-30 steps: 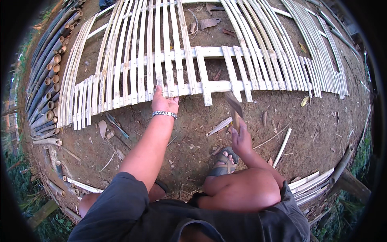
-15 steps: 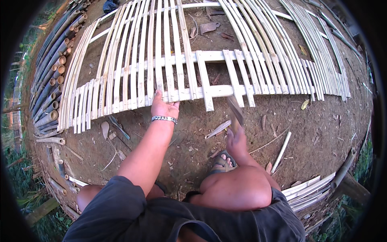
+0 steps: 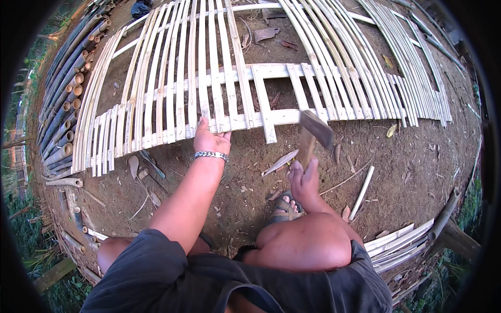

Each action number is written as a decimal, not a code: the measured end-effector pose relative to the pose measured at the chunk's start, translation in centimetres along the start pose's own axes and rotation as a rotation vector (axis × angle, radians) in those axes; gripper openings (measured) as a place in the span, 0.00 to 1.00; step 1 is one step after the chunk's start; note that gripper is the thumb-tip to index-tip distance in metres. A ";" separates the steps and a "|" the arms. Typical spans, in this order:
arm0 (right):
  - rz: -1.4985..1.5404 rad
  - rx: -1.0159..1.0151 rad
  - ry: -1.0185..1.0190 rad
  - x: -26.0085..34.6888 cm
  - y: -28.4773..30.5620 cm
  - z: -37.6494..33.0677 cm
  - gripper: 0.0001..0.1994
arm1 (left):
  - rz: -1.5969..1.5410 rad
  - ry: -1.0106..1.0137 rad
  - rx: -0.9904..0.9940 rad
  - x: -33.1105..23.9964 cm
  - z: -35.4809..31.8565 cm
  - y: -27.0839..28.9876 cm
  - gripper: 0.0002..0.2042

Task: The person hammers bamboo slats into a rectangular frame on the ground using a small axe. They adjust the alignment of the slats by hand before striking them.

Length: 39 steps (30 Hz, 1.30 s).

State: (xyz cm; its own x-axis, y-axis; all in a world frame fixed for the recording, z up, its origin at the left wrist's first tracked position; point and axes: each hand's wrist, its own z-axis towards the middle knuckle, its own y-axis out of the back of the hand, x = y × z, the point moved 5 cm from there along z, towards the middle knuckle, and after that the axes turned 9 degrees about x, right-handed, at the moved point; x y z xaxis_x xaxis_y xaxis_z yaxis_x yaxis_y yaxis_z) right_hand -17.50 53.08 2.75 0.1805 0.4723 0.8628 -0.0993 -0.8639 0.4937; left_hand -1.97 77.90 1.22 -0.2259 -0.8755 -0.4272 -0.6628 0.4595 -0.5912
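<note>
A long panel of pale bamboo slats point(image 3: 172, 112) fixed across rails lies in front of me. My left hand point(image 3: 210, 140) is closed at its near edge, thumb against a slat end and the other fingers partly hidden beneath the near rail point(image 3: 239, 123). Closed around a wooden handle, my right hand point(image 3: 305, 180) holds up a hatchet point(image 3: 317, 130) with a dark metal head. The head overlaps the panel's near edge in view, right of a gap between slats; whether it touches cannot be told.
Dark bamboo poles point(image 3: 68, 112) are stacked at the left. Split bamboo strips point(image 3: 399, 248) lie at the lower right, and a single pale stick point(image 3: 361, 193) rests on the soil. My sandalled foot point(image 3: 287, 206) is below the hatchet. Dry leaves point(image 3: 280, 162) litter the ground.
My right hand has turned the hatchet, so its head now shows broadside and sits slightly further right. The left hand keeps its hold on the panel's edge.
</note>
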 end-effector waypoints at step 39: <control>-0.675 0.474 -0.131 12.7 8.9 5.8 0.17 | -0.026 0.014 -0.034 0.7 -1.5 0.7 0.20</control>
State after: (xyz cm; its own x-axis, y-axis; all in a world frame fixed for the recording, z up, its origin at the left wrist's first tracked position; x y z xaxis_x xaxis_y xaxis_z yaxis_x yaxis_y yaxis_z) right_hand -10.46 50.41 17.50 0.1689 0.9162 0.3633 0.4882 -0.3980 0.7767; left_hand -3.63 77.36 1.50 -0.2177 -0.8892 -0.4025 -0.6922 0.4314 -0.5786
